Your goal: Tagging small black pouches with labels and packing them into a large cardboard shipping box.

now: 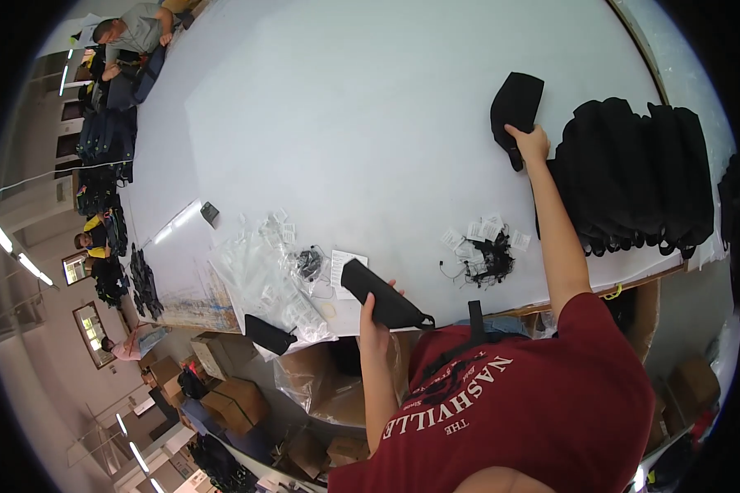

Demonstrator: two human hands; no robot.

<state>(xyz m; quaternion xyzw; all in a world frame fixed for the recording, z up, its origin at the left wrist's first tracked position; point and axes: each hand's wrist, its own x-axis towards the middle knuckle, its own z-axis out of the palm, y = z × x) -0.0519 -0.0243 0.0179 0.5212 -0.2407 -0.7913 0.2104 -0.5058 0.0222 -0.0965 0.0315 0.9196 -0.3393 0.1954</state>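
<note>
In my left hand (373, 314), near the table's front edge, is a slim black fabric pouch (390, 302) with a small loop at its right end. The fingers wrap round its side. My right hand (531, 143) reaches far out over the white table (370, 123) and grips another black pouch (518, 100) by its lower part. To the right of that arm stands a thick row of similar black pouches (633, 172), packed side by side with loops toward me. White tags (490, 227) on black strings (493, 259) lie in a heap between my arms.
Clear plastic bags (263, 259) spread left of my left hand, beside a printed sheet (337, 283) and a bundle of dark strings (308, 263). A black pouch (269, 334) lies at the front edge. Cardboard boxes (234, 405) stand below. A person (140, 33) works at far left.
</note>
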